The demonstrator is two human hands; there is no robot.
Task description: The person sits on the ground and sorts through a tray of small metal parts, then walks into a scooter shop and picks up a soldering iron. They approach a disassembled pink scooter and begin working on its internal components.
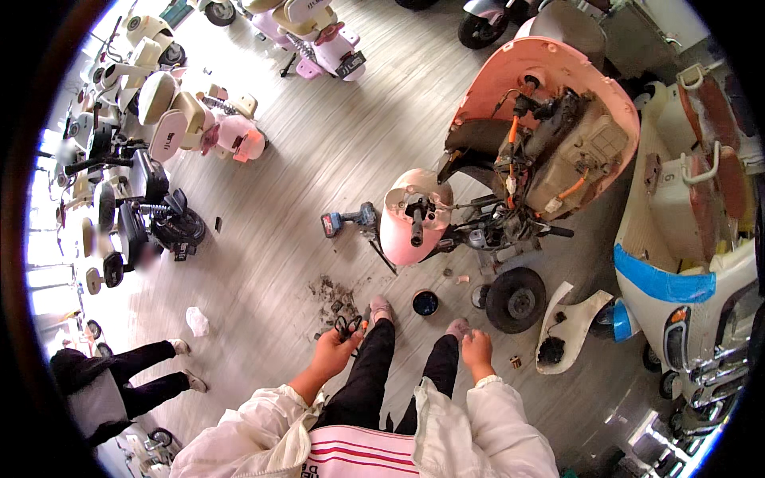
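My left hand (333,353) is closed around a bundle of black cable (348,325) with an orange end, held above the floor. My right hand (478,350) hangs in front of me with its fingers curled in. Whatever it may hold is hidden. In front of me stands a partly dismantled pink scooter (416,227), its wiring and metal frame bared. Its large pink shell (617,99) lies beyond, with its hollow inside showing. A cordless drill (344,221) lies left of the scooter. By my feet sits a small round tub (425,302) with dark contents.
Dark dirt crumbs (333,296) lie ahead of my left foot. On the right are a loose wheel (516,300), a cream panel (570,327) and a large white vehicle (677,295) with blue tape. Parked scooters (187,123) line the left; another person (119,390) stands lower left.
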